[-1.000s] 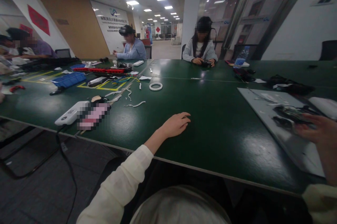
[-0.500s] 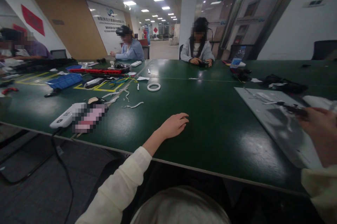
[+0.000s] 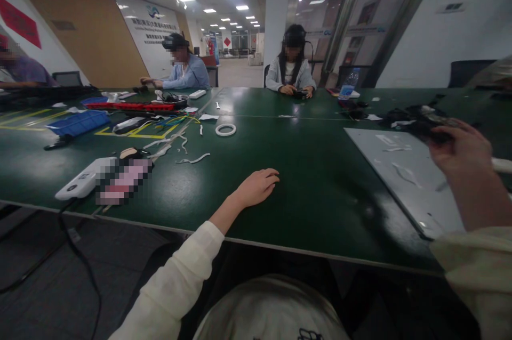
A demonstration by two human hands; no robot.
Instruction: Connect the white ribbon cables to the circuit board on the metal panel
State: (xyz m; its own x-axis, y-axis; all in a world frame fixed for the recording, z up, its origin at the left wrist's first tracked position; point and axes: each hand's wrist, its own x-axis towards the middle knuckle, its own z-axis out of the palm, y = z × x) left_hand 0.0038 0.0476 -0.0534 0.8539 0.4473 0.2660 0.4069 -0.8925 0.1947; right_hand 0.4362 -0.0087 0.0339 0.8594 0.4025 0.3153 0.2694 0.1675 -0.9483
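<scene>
Your left hand [image 3: 259, 187] lies on the green table [image 3: 308, 196], palm down, with its fingers a bit bent and loose, and it holds nothing. Your right hand [image 3: 466, 149] is up above the far right part of the gray board [image 3: 382, 161], with its fingers curled around a small black thing [image 3: 438, 126]. That black thing is blurry and partly hidden by your fingers, so you can't tell just what it is. White scraps lie on the board under your right arm. A white ring [image 3: 225, 129] lies flat on the table, farther away than your left hand and to its left. Over on your left, a white box with a cord [image 3: 82, 183] sits just beside a pink, blurred-out thing [image 3: 126, 183]. Across the table, a person in a gray top [image 3: 276, 74] holds something dark in both hands.
</scene>
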